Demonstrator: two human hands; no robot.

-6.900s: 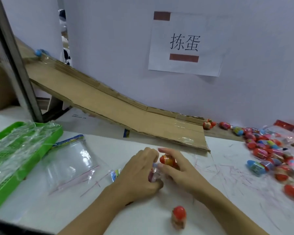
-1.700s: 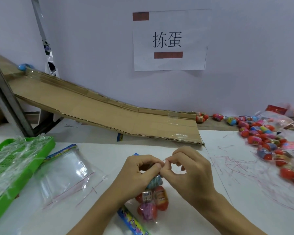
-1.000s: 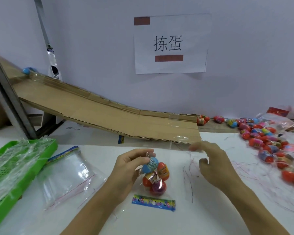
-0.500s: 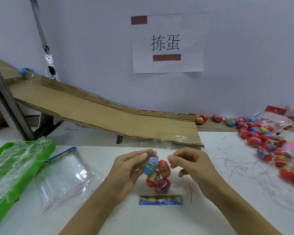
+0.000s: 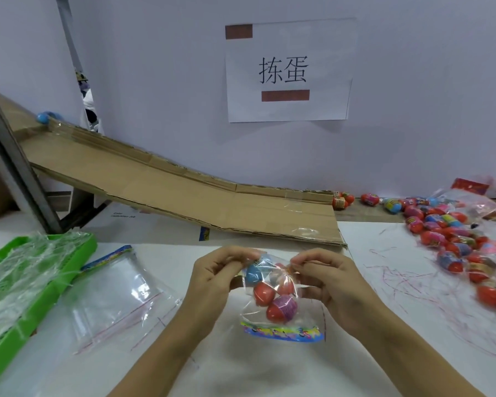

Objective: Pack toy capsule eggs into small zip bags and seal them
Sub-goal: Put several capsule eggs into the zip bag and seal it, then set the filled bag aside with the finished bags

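A small clear zip bag (image 5: pixel 307 313) with a colourful printed strip along its bottom hangs above the white table in the middle of the view. Inside it lie several capsule eggs (image 5: pixel 272 293), one blue and the others red. My left hand (image 5: pixel 212 282) pinches the bag's top edge on the left. My right hand (image 5: pixel 330 282) pinches the same edge on the right. The two hands are a short way apart, with the bag's mouth stretched between them.
A pile of empty zip bags (image 5: pixel 118 293) lies to the left beside a green basket (image 5: pixel 9 336) holding plastic. Loose capsule eggs (image 5: pixel 453 239) are heaped at the right. A cardboard ramp (image 5: pixel 184 196) slopes down behind, with a blue egg (image 5: pixel 44 117) at its top.
My right hand came back from the right and took hold of the bag's top edge again. The bag now hangs lower and flatter between both hands.
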